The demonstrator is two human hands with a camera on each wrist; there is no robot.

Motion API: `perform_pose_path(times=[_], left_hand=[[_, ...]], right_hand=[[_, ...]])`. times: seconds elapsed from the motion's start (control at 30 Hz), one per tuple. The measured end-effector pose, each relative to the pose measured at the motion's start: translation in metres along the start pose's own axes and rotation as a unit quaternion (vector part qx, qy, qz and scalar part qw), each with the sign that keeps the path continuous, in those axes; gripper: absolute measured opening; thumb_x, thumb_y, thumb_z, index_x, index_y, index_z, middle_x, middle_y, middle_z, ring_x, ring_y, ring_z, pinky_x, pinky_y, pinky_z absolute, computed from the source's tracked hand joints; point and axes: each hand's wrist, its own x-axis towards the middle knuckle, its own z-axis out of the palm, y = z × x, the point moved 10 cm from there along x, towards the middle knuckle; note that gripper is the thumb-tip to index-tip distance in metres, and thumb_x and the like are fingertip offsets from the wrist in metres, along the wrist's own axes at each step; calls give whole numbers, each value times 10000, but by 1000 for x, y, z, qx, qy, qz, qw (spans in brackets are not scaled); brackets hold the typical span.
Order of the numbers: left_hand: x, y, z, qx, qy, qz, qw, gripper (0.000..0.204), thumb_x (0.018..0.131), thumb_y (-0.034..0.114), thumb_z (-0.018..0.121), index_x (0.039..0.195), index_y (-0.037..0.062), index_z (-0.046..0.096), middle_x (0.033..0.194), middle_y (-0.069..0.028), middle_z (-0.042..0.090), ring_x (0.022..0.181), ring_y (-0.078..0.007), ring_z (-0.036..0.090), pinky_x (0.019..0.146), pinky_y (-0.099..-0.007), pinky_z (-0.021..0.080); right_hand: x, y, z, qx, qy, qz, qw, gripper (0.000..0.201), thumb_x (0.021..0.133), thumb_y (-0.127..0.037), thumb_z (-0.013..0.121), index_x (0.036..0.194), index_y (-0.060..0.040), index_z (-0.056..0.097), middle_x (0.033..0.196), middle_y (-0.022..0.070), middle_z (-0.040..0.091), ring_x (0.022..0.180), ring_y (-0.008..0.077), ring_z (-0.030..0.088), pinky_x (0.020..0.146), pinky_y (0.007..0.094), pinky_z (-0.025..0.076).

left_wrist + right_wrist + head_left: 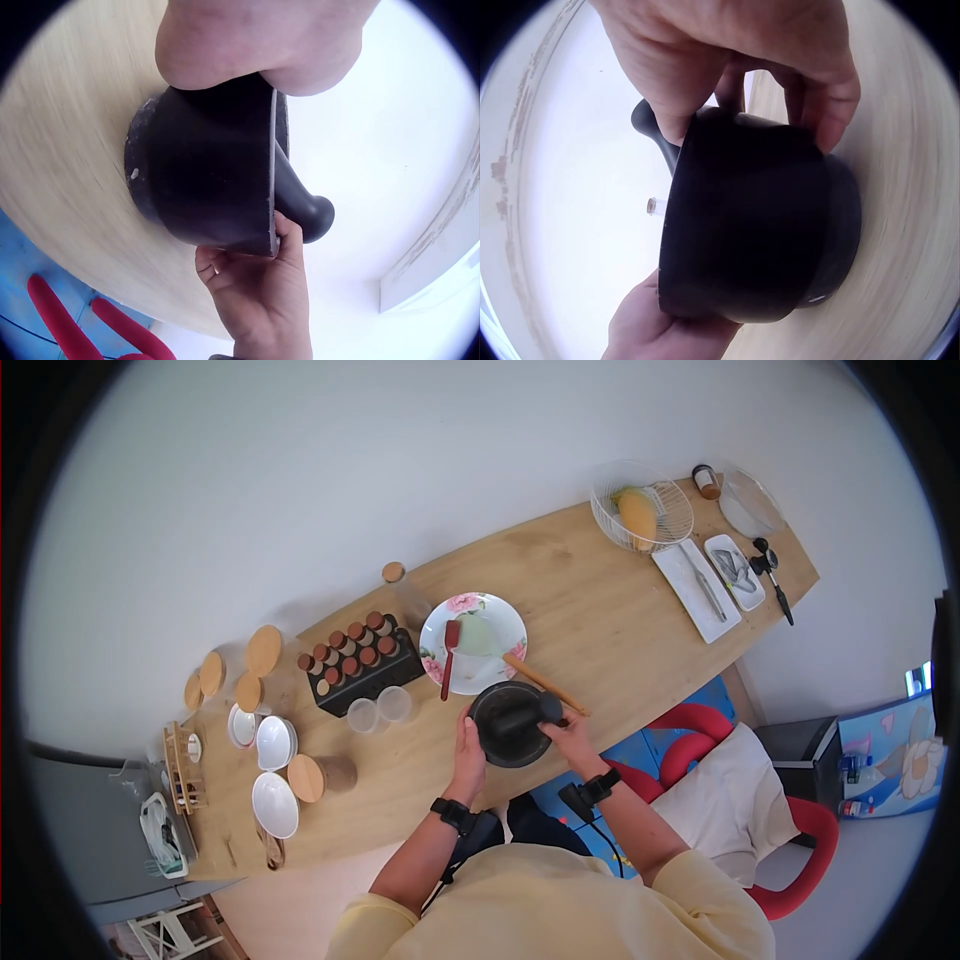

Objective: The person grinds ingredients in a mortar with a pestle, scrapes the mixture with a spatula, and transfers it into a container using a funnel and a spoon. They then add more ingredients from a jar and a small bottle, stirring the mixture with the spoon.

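A black mortar [507, 746] is at the table's front edge, its black pestle [520, 718] leaning inside with the knob over the rim on the right. My left hand [468, 758] holds the mortar's left side; its fingertips are hidden in the left wrist view, where the palm [262, 37] lies against the wall. My right hand [572, 742] grips the opposite side, thumb at the rim beside the pestle [300, 199] and fingers round the outside of the mortar [742, 225]. Behind the mortar, a flowered plate [505, 622] bears a red-brown utensil [449, 660] and the end of a wooden stick [548, 685].
Left of the plate are a black rack [372, 682] of lidded jars, two clear cups [394, 704], white bowls [275, 805] and wooden-lidded jars [340, 773]. A wire basket [620, 528], white trays [690, 595] and a glass bowl [750, 500] stand far right. A red chair [820, 850] is near the front.
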Motion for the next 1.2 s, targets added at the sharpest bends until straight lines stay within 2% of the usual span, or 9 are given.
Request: perform_pose_path(times=[0.33,0.43,0.53,0.67,0.77,0.8,0.9,1.1,1.2], left_hand=[[3,8,-30,132,62,42,988,464,989,357,317,1296,21,407,1285,-121,473,1196,-179,423,1018,-295,302],[-15,91,-60,255,72,123,956,421,980,331,363,1166,-1,543,1141,-120,585,1103,-193,509,984,-309,344],[-67,170,-133,224,243,213,920,352,966,268,407,924,-5,625,955,-107,643,966,-172,562,904,-306,406],[-151,210,-254,237,473,320,786,224,946,127,425,1093,2,538,902,-59,535,853,-164,523,800,-293,433],[-176,192,-315,138,506,343,779,380,876,-20,446,1251,25,398,996,-63,500,880,-184,519,823,-313,440],[-167,178,-331,182,468,275,820,618,773,-103,488,1334,39,273,1087,-79,472,958,-207,510,867,-333,438],[-136,135,-342,230,349,164,894,750,692,-111,560,1353,28,232,1156,-103,452,1075,-239,485,918,-343,421],[-104,116,-309,228,158,208,938,954,593,-21,728,1369,38,176,1310,-147,382,1222,-267,404,1001,-349,362],[-107,136,-297,245,170,227,927,1010,573,68,796,1369,41,175,1331,-148,370,1225,-256,401,1009,-355,354]], right_hand=[[5,0,-5,-60,-27,-37,997,317,786,-113,688,1071,-4,605,905,47,634,827,103,578,728,243,466],[3,-1,-10,-89,-70,-37,993,386,799,-157,691,1139,-15,578,926,49,640,853,119,588,758,266,474],[-15,-31,-21,-296,-89,-77,948,400,770,-200,704,1093,10,594,875,96,650,783,160,617,710,282,492],[-53,-82,0,-529,-163,-32,832,366,712,-220,730,982,5,628,780,138,650,695,207,638,638,293,500],[-72,-114,42,-542,-198,-39,816,318,707,-190,726,951,-9,631,753,131,648,694,222,641,623,296,496],[-74,-120,60,-545,-196,-42,814,318,707,-190,726,951,-9,631,753,131,648,694,222,641,623,296,496],[-92,-139,161,-437,-291,-187,830,307,724,-163,727,960,1,617,755,93,646,660,173,628,588,279,491],[-118,-83,358,-418,-415,-323,741,592,688,-174,740,1209,-47,490,1140,164,510,1066,303,492,930,394,396],[-139,-60,431,-424,-407,-422,690,693,655,-175,744,1271,-77,443,1292,160,404,1169,347,406,967,423,366]])
